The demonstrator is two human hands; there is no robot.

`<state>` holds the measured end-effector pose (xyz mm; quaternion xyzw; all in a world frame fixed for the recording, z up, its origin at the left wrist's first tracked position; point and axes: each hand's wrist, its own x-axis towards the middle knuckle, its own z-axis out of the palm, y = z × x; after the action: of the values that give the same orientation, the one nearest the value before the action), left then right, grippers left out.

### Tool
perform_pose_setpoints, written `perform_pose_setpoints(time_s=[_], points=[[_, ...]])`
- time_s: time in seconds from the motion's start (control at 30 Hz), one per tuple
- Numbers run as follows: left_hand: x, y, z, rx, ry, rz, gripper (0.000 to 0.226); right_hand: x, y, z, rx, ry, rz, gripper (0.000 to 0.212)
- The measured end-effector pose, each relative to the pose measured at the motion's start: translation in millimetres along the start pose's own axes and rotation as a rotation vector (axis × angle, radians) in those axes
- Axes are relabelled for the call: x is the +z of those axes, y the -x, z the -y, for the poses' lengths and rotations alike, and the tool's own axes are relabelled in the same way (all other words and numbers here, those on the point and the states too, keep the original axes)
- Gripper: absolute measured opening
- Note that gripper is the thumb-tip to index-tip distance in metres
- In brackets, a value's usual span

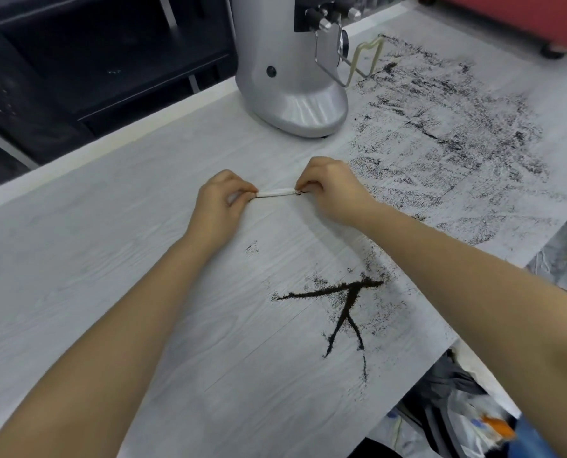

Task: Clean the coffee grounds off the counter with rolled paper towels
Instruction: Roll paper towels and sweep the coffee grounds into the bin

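A thin rolled paper towel [278, 193] lies stretched between my two hands, low over the pale wood-grain counter [110, 259]. My left hand [221, 201] pinches its left end and my right hand [330, 190] pinches its right end, fingers curled. Nearer to me, dark coffee grounds [344, 305] are swept into crossing lines. A wide thin smear of grounds [440, 133] covers the counter to the right of my hands.
A silver coffee grinder [292, 77] stands just behind my hands, with a metal fork holder [364, 61] on its right. A red appliance [523, 21] sits far right. The counter's right edge drops to a bag of rubbish [467, 418].
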<state>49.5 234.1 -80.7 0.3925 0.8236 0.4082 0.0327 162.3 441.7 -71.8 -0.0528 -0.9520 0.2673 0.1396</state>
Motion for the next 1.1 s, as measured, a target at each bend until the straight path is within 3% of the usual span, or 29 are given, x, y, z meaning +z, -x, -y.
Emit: perform_pose_setpoints(time_s=[0.23, 0.4, 0.53, 0.67, 0.87, 1.1], points=[[-11, 57, -11, 0.113, -0.086, 0.068, 0.011, -2, 42, 17, -0.124, -0.052, 0.072, 0.009], [-13, 131, -32, 0.137, -0.084, 0.107, 0.019, -6, 107, 39, -0.191, -0.069, 0.165, 0.014], [-10, 165, -45, 0.147, -0.049, 0.115, 0.02, -6, 142, 47, -0.242, -0.081, 0.169, 0.03], [-10, 158, -48, 0.074, 0.0, 0.074, 0.014, -11, 132, 46, -0.217, -0.092, 0.174, 0.026], [-4, 98, -37, -0.062, 0.019, -0.069, 0.011, -7, 61, 30, -0.163, -0.021, 0.009, 0.015], [13, 109, -45, -0.007, -0.017, -0.026, 0.011, -9, 79, 20, -0.127, -0.026, 0.021, 0.007]])
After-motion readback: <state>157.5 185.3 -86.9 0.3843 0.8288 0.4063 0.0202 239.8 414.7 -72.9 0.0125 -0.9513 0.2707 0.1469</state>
